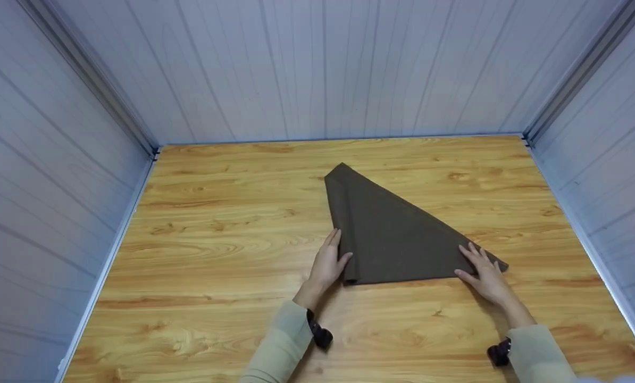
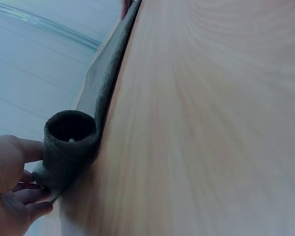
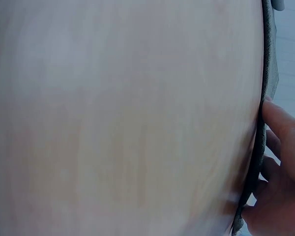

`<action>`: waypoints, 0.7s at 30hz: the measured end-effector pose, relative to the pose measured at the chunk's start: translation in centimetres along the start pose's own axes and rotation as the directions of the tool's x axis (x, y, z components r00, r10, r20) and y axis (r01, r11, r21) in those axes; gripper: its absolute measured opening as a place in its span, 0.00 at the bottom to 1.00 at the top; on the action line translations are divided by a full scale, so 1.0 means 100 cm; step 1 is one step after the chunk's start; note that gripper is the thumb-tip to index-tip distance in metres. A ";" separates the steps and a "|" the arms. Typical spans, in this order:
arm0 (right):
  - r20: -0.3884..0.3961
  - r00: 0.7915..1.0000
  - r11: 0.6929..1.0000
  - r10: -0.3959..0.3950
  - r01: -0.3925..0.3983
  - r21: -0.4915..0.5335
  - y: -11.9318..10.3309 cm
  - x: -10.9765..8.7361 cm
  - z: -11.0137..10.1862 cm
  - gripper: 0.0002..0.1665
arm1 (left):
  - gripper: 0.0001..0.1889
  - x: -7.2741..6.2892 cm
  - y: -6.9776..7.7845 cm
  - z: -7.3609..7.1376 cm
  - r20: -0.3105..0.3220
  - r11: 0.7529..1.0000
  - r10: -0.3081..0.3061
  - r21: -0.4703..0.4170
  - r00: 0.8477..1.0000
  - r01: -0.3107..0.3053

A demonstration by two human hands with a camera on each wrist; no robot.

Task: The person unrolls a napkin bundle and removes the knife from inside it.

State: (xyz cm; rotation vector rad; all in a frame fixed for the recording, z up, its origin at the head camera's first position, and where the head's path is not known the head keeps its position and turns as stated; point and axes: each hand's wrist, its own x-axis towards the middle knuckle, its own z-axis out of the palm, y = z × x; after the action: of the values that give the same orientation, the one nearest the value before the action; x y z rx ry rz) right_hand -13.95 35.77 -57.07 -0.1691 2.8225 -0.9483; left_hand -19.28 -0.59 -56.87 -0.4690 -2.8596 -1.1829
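Observation:
A dark brown-grey cloth (image 1: pixel 402 234) lies on the wooden surface in a triangular shape, its left edge turned into a loose roll (image 1: pixel 343 229). My left hand (image 1: pixel 328 263) holds the near part of this roll, thumb on one side and fingers along the other. The left wrist view looks into the hollow end of the roll (image 2: pixel 71 132), with the left hand (image 2: pixel 12 179) beside it. At the cloth's right corner my right hand (image 1: pixel 485 276) rests with fingers spread over the fabric. In the right wrist view, the right hand (image 3: pixel 285 167) lies along the cloth's edge (image 3: pixel 268 59).
The wood-grain tabletop (image 1: pixel 216 255) extends around the cloth. Pale panelled walls stand at the back (image 1: pixel 323 69), left (image 1: pixel 41 213) and right (image 1: pixel 610 159). A small black device (image 1: pixel 322 336) sits at the left wrist, another black device (image 1: pixel 499 352) at the right.

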 end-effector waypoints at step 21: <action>0.006 1.000 1.000 0.006 -0.006 0.002 0.000 0.001 0.000 0.40 | 0.30 0.018 0.012 0.013 -0.024 0.972 0.035 0.234 0.999 -0.028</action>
State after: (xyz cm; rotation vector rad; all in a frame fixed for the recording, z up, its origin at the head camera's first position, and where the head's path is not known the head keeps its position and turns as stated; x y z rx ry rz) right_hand -14.02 35.76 -57.05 -0.1635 2.8147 -0.9477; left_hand -20.54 1.64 -56.72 -0.4814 -2.9043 -0.8247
